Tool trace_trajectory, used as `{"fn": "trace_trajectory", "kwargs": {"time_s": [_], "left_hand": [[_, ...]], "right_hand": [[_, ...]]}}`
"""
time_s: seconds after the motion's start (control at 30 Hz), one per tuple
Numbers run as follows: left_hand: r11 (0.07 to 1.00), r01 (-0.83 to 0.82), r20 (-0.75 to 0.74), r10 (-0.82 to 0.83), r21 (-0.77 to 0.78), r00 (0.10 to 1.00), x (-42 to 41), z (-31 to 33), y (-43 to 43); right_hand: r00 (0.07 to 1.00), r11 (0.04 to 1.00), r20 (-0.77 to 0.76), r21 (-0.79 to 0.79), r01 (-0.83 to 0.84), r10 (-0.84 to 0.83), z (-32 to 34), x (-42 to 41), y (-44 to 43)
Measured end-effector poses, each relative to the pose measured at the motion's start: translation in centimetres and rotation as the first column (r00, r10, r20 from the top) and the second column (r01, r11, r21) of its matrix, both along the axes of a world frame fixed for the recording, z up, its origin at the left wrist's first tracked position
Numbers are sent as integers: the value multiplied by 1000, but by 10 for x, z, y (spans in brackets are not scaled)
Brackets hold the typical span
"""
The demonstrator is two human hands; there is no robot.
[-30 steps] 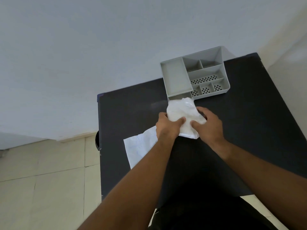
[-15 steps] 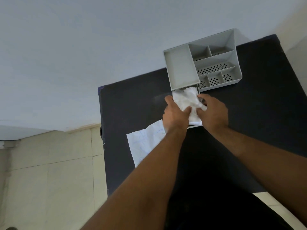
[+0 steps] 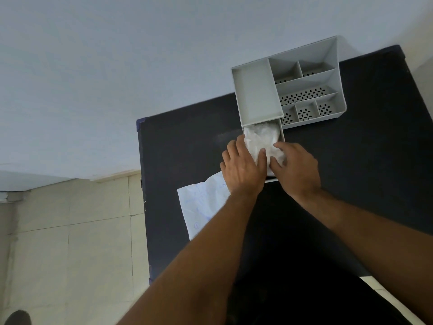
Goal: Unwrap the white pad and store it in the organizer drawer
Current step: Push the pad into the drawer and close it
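A crumpled white pad (image 3: 262, 138) lies inside the pulled-out drawer (image 3: 282, 134) of a grey organizer (image 3: 255, 92) at the table's far side. My left hand (image 3: 243, 167) presses on the pad's left side with its fingers curled over it. My right hand (image 3: 296, 166) holds the pad's right side from the front. The near part of the pad and the drawer's front are hidden under both hands. A flat white wrapper (image 3: 202, 202) with faint blue print lies on the table, partly under my left wrist.
The organizer has several small compartments with perforated floors (image 3: 304, 96) to the right of the drawer. The dark table (image 3: 363, 160) stands against a pale wall. Its left edge drops to a tiled floor (image 3: 70, 242).
Both hands moved the pad forward from above the table and pushed it down into the open drawer. The wrapper has stayed where it was.
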State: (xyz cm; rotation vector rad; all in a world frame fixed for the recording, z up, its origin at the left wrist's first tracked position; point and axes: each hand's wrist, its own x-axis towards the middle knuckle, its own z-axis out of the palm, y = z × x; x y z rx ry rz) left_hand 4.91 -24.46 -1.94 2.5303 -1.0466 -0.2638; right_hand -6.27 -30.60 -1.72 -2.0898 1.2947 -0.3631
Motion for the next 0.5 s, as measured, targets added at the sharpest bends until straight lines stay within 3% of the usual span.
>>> {"fn": "trace_trajectory", "kwargs": {"time_s": [0.07, 0.23, 0.5], "left_hand": [[997, 74, 14, -74, 2, 997, 1, -3, 10], [950, 258, -45, -254, 176, 966, 8, -4, 22], [903, 326, -55, -324, 280, 945, 18, 4, 23]], "right_hand": [[998, 998, -36, -31, -46, 45, 0, -3, 2], [969, 958, -186, -208, -198, 160, -1, -13, 1], [916, 893, -309, -290, -345, 254, 0, -26, 2]]}}
